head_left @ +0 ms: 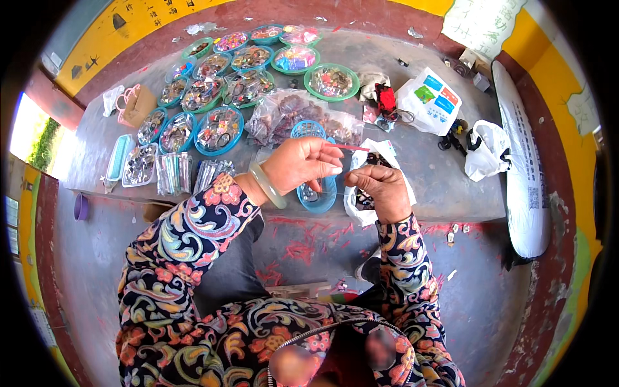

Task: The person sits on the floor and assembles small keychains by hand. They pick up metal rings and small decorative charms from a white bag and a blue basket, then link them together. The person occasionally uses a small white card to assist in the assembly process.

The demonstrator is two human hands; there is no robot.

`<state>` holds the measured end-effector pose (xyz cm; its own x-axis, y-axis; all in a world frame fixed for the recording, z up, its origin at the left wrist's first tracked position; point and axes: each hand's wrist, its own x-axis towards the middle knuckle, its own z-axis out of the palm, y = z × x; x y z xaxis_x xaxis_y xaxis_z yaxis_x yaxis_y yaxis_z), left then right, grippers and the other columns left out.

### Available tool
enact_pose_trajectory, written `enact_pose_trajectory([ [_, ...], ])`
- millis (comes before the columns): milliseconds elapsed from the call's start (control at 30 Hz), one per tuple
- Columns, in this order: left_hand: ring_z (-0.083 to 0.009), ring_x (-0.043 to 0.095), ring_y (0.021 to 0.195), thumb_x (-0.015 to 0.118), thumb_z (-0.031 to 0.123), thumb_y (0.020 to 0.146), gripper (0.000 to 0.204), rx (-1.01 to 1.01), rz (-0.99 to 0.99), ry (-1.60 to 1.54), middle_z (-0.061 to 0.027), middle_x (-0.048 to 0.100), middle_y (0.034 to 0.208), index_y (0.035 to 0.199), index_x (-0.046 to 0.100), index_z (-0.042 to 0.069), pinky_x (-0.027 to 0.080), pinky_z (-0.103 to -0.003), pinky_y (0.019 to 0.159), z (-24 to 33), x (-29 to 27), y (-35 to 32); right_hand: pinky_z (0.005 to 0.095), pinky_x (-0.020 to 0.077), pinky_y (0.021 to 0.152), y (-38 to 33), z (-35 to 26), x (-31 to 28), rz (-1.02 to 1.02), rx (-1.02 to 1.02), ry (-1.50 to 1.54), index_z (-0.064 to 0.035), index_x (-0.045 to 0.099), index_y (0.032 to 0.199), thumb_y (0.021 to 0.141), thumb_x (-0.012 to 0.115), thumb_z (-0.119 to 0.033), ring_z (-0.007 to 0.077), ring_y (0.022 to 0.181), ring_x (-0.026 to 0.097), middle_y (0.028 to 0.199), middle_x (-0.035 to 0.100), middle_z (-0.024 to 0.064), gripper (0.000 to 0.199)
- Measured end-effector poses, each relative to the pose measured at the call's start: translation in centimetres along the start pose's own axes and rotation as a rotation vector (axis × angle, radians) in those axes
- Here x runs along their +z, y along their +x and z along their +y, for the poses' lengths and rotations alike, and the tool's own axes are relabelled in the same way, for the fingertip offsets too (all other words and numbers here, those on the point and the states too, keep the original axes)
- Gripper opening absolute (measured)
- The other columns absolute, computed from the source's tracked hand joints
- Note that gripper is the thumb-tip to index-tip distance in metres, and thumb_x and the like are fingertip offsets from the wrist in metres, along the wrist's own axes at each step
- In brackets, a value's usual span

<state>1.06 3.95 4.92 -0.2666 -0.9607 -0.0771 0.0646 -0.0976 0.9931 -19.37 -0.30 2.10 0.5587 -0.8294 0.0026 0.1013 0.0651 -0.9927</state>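
Head view: left hand (pixel 300 164), a pale green bangle (pixel 266 185) on its wrist, fingers pinched shut on one end of a thin red cord (pixel 351 148) that runs rightward over a white plastic bag (pixel 380 155). Right hand (pixel 380 187), just beside and slightly lower, fingertips closed together as on a fine thread; what it grips is too small to tell. Both hands raised above a small blue basket (pixel 317 197) at the near edge of a grey concrete ledge (pixel 445 180); a second blue basket (pixel 307 129) just behind. Farther back: clear bags of dark beads (pixel 277 116), and rows of round green and blue trays (pixel 219 129) filled with mixed trinkets. Left side: rectangular light-blue tray (pixel 118 157), bundles of slim sticks (pixel 173 173). Right side: printed white bag (pixel 431 98), knotted white bag (pixel 487 149), long white sack (pixel 522 174). Sleeves (pixel 187 238) of patterned floral fabric.
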Motion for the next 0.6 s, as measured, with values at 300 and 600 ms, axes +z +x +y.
enact_pose_trajectory([
  [300,-0.0121,0.057,0.086,0.059,0.012,0.08,0.031,-0.055,-0.08,0.041,-0.0081,0.058,0.1,0.108,0.051,0.001,0.05,-0.023,0.058,-0.9,0.4,0.1,0.0222,0.0424,0.061,0.1,1.2,-0.3,0.065,-0.039,0.185,-0.0003,0.062,0.073,0.073,0.066,-0.003,0.0086,0.064,0.053,0.069,0.061,0.0034,0.005],
  [600,-0.0117,0.057,0.081,0.061,0.012,0.08,0.028,0.01,0.103,0.103,-0.0078,0.056,0.094,0.102,0.051,-0.001,0.051,-0.022,0.055,-1.6,0.5,0.6,0.0238,0.0401,0.058,0.1,0.6,0.2,0.312,-0.244,-0.239,-0.0025,0.059,0.07,0.068,0.069,-0.002,0.0105,0.06,0.052,0.063,0.057,0.0017,0.01],
])
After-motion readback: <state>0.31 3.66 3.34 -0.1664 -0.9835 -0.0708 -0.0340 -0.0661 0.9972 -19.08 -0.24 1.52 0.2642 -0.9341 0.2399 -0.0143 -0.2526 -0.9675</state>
